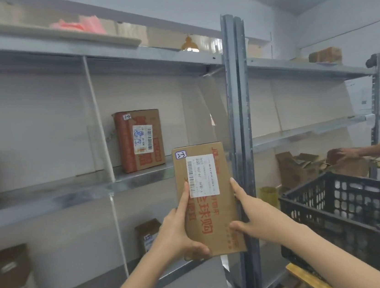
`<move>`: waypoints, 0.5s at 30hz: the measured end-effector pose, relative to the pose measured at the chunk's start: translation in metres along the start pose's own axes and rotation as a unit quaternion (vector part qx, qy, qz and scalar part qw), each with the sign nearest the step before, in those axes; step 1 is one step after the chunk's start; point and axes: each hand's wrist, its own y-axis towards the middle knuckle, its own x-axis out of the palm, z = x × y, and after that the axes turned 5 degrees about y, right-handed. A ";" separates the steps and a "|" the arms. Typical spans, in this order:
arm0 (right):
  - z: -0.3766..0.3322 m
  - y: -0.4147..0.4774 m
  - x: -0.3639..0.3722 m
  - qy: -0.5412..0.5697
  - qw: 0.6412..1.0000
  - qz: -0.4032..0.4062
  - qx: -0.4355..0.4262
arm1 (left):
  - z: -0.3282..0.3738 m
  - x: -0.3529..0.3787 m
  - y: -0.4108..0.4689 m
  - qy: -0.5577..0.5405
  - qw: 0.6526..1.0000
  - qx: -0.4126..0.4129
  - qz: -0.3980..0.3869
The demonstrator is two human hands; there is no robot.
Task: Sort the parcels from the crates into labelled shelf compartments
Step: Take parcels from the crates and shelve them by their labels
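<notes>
I hold a flat brown cardboard parcel (213,217) upright in front of the shelf unit, beside its grey metal upright (240,113). It bears a white shipping label and a small tag reading "2-3" at its top left corner. My left hand (178,233) grips its left edge and bottom corner, thumb on the front. My right hand (252,212) grips its right edge, thumb across the front. A black plastic crate (350,210) stands at the lower right.
A brown parcel tagged "1-4" (139,139) stands on the middle shelf (70,194). More parcels sit on the lower shelf: one (147,235) centre, one (10,285) far left. Another person's hand (346,154) reaches among open cartons at the right.
</notes>
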 end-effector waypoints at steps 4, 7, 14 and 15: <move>-0.003 0.004 0.001 0.007 1.000 -0.015 -0.019 | 0.002 -0.003 -0.011 0.010 0.999 -0.025 0.022; -0.002 0.004 0.000 0.008 0.999 -0.029 -0.030 | 0.007 -0.003 -0.021 0.016 0.998 -0.043 0.032; -0.001 -0.002 0.007 0.039 0.995 -0.070 -0.061 | 0.017 0.005 -0.048 0.028 0.993 -0.098 0.055; -0.002 -0.002 0.008 0.040 0.994 -0.075 -0.069 | 0.018 0.004 -0.052 0.028 0.992 -0.107 0.060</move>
